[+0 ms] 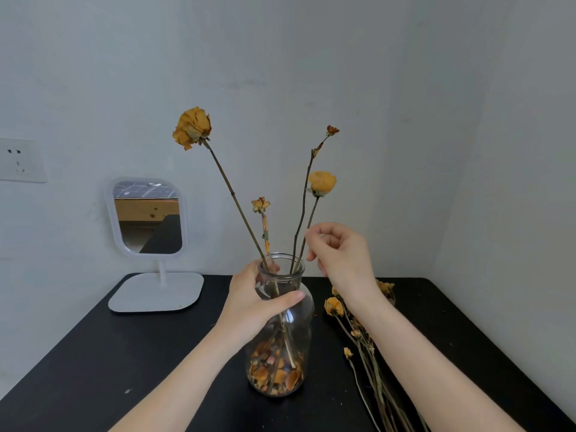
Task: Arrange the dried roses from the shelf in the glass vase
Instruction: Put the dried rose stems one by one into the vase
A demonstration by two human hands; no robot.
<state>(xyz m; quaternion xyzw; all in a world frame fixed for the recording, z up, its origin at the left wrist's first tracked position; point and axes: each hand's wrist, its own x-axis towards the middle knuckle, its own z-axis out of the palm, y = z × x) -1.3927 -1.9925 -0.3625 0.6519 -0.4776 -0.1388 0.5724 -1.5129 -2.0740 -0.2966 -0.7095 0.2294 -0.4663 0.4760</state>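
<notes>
Left hand point(252, 304) gripped glass vase point(300, 325) neck, steadying it on table point(93, 353). Right hand point(341, 254) fingers apparently pinched round rose point(322, 182) stem. Needed light tilt only, since stem looked brittle. Spare roses point(358, 338) lay beside vase.

the roses point(192, 127) are faded yellow-orange on brown stems point(237, 204). the vase point(304, 307) is clear glass, with orange and brown petals point(274, 374) inside. the table point(124, 353) is black, the mirror point(156, 291) white-framed, the wall point(374, 88) pale grey.

Open tabletop point(93, 353) stretched between the mirror point(149, 219) and the vase point(300, 332), while loose roses point(335, 307) lay close along the vase's right side.
</notes>
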